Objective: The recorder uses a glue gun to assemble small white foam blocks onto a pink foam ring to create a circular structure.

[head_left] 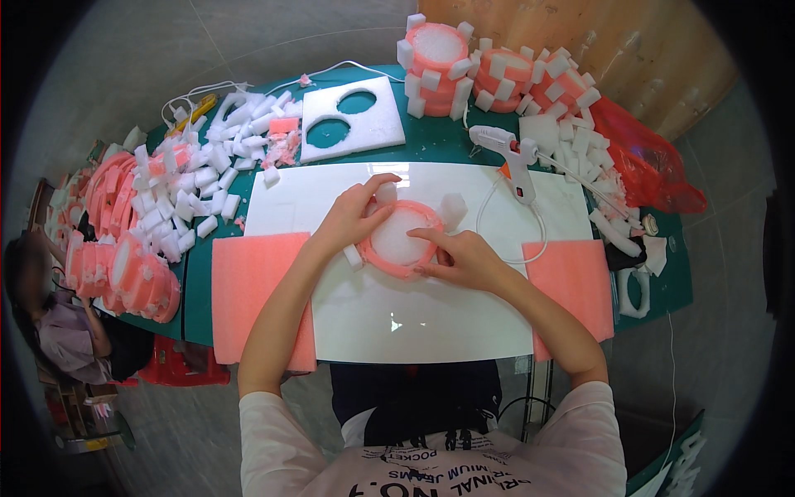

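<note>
In front of me is a round foam piece (401, 238), a white disc inside a pink rim, with small white foam blocks on its outer side. My left hand (354, 217) grips its upper left, the thumb on the rim and the fingers curled round near a white block (386, 194). My right hand (465, 260) pinches the lower right of the rim between thumb and fingers. Another white block (453, 209) stands out at the upper right, and one more (354, 258) at the lower left. Whether every block is fixed to the rim, I cannot tell.
A white board (389, 323) lies beneath, with pink foam sheets (258, 290) (571, 290) at both sides. Beyond it are a glue gun (515, 166) with its cord, loose white blocks (224, 157), a foam sheet with two holes (377, 137) and stacked rings (436, 74). Someone sits at left.
</note>
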`<state>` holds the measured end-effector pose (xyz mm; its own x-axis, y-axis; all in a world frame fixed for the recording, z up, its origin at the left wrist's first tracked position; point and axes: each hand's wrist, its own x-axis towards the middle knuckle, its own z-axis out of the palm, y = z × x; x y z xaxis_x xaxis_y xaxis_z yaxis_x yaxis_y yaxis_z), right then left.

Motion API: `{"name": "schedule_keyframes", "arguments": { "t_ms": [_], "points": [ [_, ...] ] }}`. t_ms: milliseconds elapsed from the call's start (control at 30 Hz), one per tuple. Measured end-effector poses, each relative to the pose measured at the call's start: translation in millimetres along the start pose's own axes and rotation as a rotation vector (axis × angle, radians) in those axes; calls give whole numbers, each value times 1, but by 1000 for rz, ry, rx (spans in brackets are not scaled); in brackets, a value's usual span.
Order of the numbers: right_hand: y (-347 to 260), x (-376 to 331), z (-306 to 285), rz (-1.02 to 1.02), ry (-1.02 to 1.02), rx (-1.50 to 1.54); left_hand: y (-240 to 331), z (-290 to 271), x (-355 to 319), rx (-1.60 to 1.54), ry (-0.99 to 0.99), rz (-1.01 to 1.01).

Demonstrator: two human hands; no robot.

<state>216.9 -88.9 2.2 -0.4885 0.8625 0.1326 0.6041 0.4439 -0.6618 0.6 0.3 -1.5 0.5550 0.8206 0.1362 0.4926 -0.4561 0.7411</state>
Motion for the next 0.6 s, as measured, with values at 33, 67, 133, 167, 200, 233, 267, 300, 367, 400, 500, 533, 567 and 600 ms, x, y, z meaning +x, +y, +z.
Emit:
{"name": "schedule_keyframes", "arguments": {
  "t_ms": [33, 67, 133, 167, 200, 233, 267, 300, 367, 400, 500, 533, 567, 600],
  "points": [
    [-1, 0, 0, 3, -1, 2, 1, 0, 0, -8, -3, -4],
    [-1, 0, -1, 6, -2, 3, 1, 0, 0, -15, -6, -7],
    [-1, 0, -1, 6, -4, 1, 0, 0, 0, -14, -2, -2],
    [-1, 0, -1, 7, -6, -1, 0, 0, 0, -13, 2, 4],
    [-2, 0, -2, 7, -6, -1, 0, 0, 0, -13, 2, 4],
    [-4, 0, -3, 37, -32, 5, 1, 0, -1, -13, 2, 4],
    [-4, 1, -4, 66, -59, 10, 1, 0, -1, -13, 2, 3],
    [-4, 1, -4, 66, -59, 10, 1, 0, -1, -13, 2, 3],
    [-5, 0, -4, 47, -44, 6, 2, 0, 0, -5, 2, 10],
    [-5, 0, -4, 47, -44, 6, 2, 0, 0, -5, 2, 10],
    [-5, 0, -4, 65, -57, 3, 2, 0, 0, -5, 10, 13],
    [-5, 0, -4, 66, -55, 4, 2, 0, 0, -4, 7, 11],
    [-4, 0, -4, 66, -54, 5, 2, -1, 0, -3, 3, 10],
    [-4, 0, -4, 66, -54, 6, 1, -1, 0, -3, 3, 9]
  ]
}}
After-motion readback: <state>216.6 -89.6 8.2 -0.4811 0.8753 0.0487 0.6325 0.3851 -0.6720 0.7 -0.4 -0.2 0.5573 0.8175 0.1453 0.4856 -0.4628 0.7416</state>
